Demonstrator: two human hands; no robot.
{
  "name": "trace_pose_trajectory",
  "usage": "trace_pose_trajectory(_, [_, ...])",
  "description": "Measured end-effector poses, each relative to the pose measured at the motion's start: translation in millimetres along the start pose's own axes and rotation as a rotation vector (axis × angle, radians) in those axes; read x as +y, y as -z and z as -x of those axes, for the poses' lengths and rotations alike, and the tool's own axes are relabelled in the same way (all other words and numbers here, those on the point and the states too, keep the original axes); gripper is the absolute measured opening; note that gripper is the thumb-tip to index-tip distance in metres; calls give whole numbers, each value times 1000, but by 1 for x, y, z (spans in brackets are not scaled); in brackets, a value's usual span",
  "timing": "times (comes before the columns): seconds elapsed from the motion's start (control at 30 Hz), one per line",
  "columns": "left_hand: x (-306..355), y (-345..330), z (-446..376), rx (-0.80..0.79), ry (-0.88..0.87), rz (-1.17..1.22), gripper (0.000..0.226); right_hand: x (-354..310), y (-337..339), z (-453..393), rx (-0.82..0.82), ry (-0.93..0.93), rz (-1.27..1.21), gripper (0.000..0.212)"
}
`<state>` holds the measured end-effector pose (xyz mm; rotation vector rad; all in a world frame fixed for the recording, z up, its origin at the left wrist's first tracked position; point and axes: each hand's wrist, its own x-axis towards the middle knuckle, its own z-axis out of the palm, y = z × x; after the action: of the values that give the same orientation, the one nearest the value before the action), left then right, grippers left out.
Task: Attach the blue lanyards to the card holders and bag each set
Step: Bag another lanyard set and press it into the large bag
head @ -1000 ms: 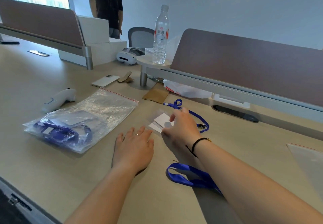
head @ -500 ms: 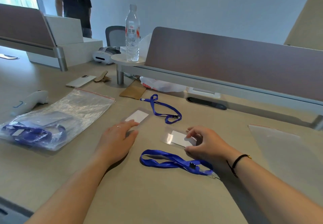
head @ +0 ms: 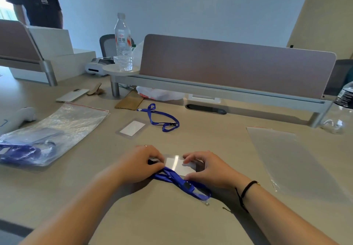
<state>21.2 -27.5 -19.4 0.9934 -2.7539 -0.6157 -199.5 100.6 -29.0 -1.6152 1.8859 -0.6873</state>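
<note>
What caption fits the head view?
Both hands, left hand and right hand, hold a card holder over a blue lanyard.

I can't read any text from here. The water bottle (head: pixel 123 43) carries a label with a red mark and a small code square, too blurred to make out. Left of it, the dark shirt (head: pixel 44 0) has an illegible white logo.
</note>
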Motion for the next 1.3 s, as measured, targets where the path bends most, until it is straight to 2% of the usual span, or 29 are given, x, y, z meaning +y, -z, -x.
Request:
trace_pose_trajectory(0.13, [17, -1, 9, 5, -26, -209, 25, -2, -5, 13, 17, 17, 44, 43])
trace_pose_trajectory(0.23, [24, -2, 10, 17, -1, -276, 26, -2, -7, 17, 23, 28, 73, 53])
trace_pose_trajectory(0.3, [29, -2, 9, 35, 21, -293, 26, -2, -5, 18, 23, 27, 44, 52])
trace_pose_trajectory(0.47, [53, -4, -2, 87, 55, -233, 23, 4, 15, 32, 92, 8, -29, 29])
trace_pose_trajectory(0.63, [86, -17, -33, 92, 18, -70, 18, 40, 59, 62, 231, -31, 71, 16])
trace_pose_trajectory(0.7, [107, -27, -51, 93, -12, 7, 15, 63, 81, 68, 365, -117, 92, 16])
trace_pose_trajectory(0.8, [144, -47, -83, 87, -62, 67, 19, 98, 109, 69, 543, -310, 110, 29])
trace_pose_trajectory(0.87, [165, -63, -105, 70, -79, 70, 26, 117, 116, 68, 596, -408, 147, 41])
trace_pose_trajectory(0.93, [181, -81, -126, 50, -88, 80, 31, 129, 117, 66, 620, -458, 253, 42])
trace_pose_trajectory(1.07, [203, -113, -159, 60, -130, 24, 44, 138, 118, 63, 614, -450, 468, 37])
trace_pose_trajectory(1.3, [223, -145, -182, 75, -137, -108, 48, 152, 117, 58, 701, -415, 426, 24])
